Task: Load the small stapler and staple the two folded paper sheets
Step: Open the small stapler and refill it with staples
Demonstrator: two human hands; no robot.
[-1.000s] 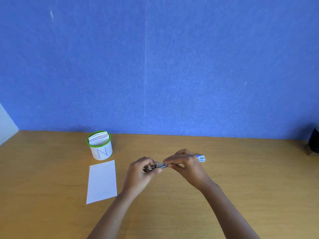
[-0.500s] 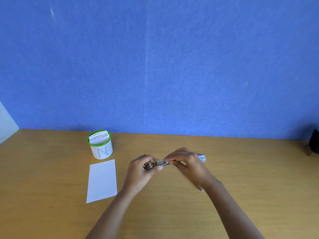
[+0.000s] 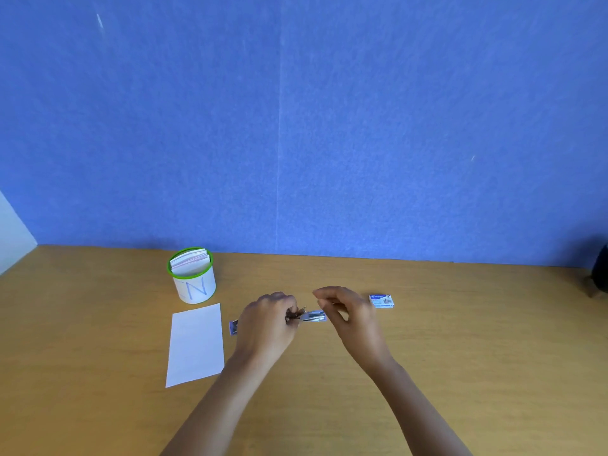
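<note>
While left hand (image 3: 266, 320) clamps the small silver metal stapler (image 3: 311, 315), right hand (image 3: 352, 315) sits just right of the stapler's free end. Contact between them: cannot tell.

- Left fingers (image 3: 286, 306) are curled tight round the stapler's near half, and the shiny metal tip pokes out to the right of the fist. A small bluish piece (image 3: 233, 327) shows at the fist's left edge, unclear what it is.
- Right fingers (image 3: 329, 295) are curled inward, thumb close to index tip. Can't tell whether they pinch anything; too small to resolve.
- Stapler location: centre-front of the light-brown wooden table (image 3: 460, 340), between both hands. Resting on the surface or lifted off it: not clear.
- White rectangular paper (image 3: 195, 343) lies flat on the table, left of the left hand and apart from it. Layer count and fold not visible.
- Small blue-and-white staple box (image 3: 381, 301) lies flat on the table, just right of the right hand, not touched.
- White cylindrical cup with green rim (image 3: 192, 278) stands upright behind the paper, with a blue "N" on its side and white slips packed inside.
- Blue felt-like wall (image 3: 296, 126) backs the table. Dark object (image 3: 600, 274) is cut off at the right edge.
</note>
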